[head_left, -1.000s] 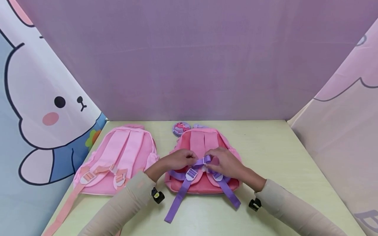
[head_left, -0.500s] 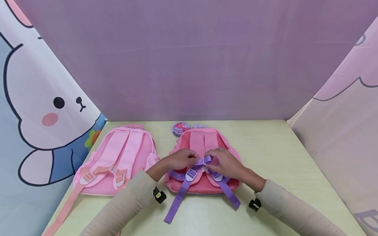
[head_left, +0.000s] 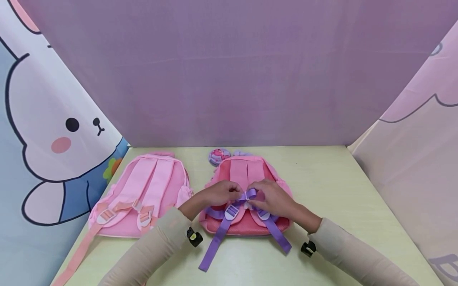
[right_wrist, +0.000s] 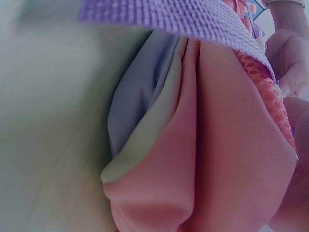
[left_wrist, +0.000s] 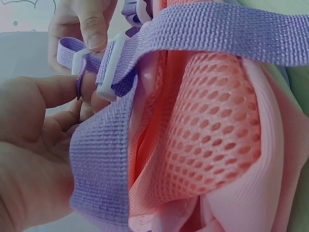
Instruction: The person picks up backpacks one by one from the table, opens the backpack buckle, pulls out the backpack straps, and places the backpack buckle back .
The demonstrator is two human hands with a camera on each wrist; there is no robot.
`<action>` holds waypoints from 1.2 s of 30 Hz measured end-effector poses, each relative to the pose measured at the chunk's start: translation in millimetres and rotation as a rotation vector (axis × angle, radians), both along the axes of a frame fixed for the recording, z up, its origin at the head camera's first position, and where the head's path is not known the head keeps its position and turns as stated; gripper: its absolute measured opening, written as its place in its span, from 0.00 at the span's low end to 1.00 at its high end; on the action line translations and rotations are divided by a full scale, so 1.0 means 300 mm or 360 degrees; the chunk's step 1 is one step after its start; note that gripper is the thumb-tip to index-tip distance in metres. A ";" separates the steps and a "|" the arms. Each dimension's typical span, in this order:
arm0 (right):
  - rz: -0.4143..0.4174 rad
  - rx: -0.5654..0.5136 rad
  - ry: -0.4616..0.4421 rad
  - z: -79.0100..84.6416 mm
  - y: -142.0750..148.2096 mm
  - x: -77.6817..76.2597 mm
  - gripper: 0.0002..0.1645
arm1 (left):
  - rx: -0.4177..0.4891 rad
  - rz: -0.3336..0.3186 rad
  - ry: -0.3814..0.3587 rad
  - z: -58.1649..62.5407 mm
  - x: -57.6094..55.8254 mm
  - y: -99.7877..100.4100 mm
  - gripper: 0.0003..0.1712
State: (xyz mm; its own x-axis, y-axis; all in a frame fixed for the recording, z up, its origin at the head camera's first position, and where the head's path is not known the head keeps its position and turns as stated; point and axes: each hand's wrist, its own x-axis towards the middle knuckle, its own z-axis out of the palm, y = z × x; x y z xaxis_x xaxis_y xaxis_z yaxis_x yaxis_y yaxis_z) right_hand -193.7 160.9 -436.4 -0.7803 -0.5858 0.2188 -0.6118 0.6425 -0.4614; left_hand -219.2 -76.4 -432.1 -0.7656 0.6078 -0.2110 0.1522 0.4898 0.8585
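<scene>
A pink child's backpack (head_left: 247, 169) with coral mesh lies back side up on the table, its two pink shoulder straps (head_left: 237, 170) uppermost. Over its middle, my left hand (head_left: 222, 192) pinches a purple webbing strap (head_left: 241, 198) from the left. My right hand (head_left: 273, 197) holds the looped end of the strap from the right, finger and thumb at the loop. In the left wrist view, a white plastic slider buckle (left_wrist: 110, 70) sits on the webbing between both hands' fingertips. White ladder-lock buckles (head_left: 231, 211) with hanging purple tails (head_left: 216, 245) lie below.
Left of it lies a second pink backpack (head_left: 134, 190), with peach straps (head_left: 78, 254) trailing toward the table's front. A round purple-and-pink charm (head_left: 219, 156) rests behind the nearer bag's top. A purple curtain (head_left: 236, 79) closes off the table's (head_left: 322, 178) back edge.
My left hand has shifted very slightly to the right along the purple strap, toward the slider. The right hand and both backpacks stay in place.
</scene>
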 end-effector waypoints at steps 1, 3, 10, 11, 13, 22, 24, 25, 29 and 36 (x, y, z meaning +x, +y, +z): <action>0.0001 -0.0001 0.0000 0.000 0.000 0.000 0.19 | -0.0002 -0.0003 0.0004 0.002 0.000 0.001 0.10; 0.0003 -0.0006 -0.0002 0.002 -0.001 0.000 0.19 | -0.0002 -0.0009 0.0009 0.005 0.002 0.004 0.10; -0.0005 0.0002 -0.0011 0.006 -0.004 0.001 0.19 | -0.0021 0.0000 0.0003 0.010 0.004 0.007 0.10; -0.0008 0.0003 -0.0015 0.006 -0.004 0.001 0.19 | -0.0022 0.0001 0.0000 0.009 0.003 0.008 0.10; -0.0013 0.0006 -0.0021 0.005 -0.005 0.001 0.19 | -0.0021 -0.0001 0.0004 0.006 0.001 0.010 0.10; -0.0022 0.0022 -0.0042 -0.002 -0.008 -0.002 0.19 | -0.0042 -0.0009 0.0036 0.004 -0.002 0.019 0.10; -0.0019 0.0016 -0.0040 -0.003 -0.008 -0.003 0.19 | -0.0035 -0.0006 0.0028 0.005 -0.001 0.018 0.10; -0.0018 0.0013 -0.0037 -0.003 -0.008 -0.003 0.19 | -0.0029 -0.0007 0.0023 0.005 -0.001 0.018 0.10; -0.0014 0.0009 -0.0024 -0.001 -0.008 -0.003 0.19 | -0.0012 -0.0013 -0.0003 0.008 0.000 0.013 0.10; -0.0016 -0.0004 -0.0022 0.005 -0.008 0.000 0.20 | -0.0036 -0.0016 0.0010 0.011 0.001 -0.004 0.11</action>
